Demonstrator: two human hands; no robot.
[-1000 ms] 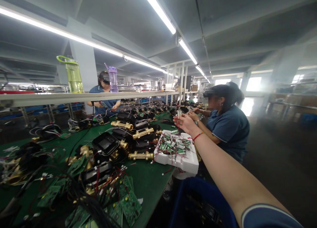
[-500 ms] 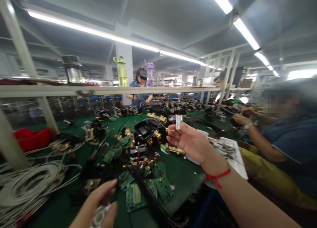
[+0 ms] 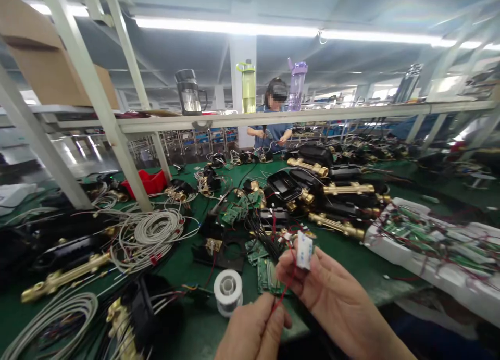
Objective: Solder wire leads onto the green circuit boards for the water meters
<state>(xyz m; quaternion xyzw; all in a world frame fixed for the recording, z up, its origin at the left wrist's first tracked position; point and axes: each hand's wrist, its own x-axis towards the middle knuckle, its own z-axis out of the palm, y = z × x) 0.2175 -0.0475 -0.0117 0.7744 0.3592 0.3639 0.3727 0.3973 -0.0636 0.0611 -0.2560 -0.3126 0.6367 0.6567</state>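
Note:
My right hand (image 3: 332, 292) holds a small white battery-like part (image 3: 303, 249) upright between thumb and fingers, over the front edge of the green bench (image 3: 195, 323). Thin red wires (image 3: 285, 282) run down from that part to my left hand (image 3: 253, 331), which pinches their lower end between thumb and forefinger. Both hands are close together at the bottom centre. Just left of them stands a white solder spool (image 3: 228, 291), and green circuit boards (image 3: 262, 261) lie right behind my fingers.
Brass-bodied meters with black housings (image 3: 336, 190) are piled at centre right. A white foam tray (image 3: 425, 266) of wired parts sits at right. Grey cable coils (image 3: 148, 232) lie at left. A person in blue (image 3: 273, 131) works across the bench, behind a shelf rail (image 3: 273, 118) with bottles.
The view has swung left and down. My right hand has come in toward me with the white part, and my left hand has risen and pinched its red wires.

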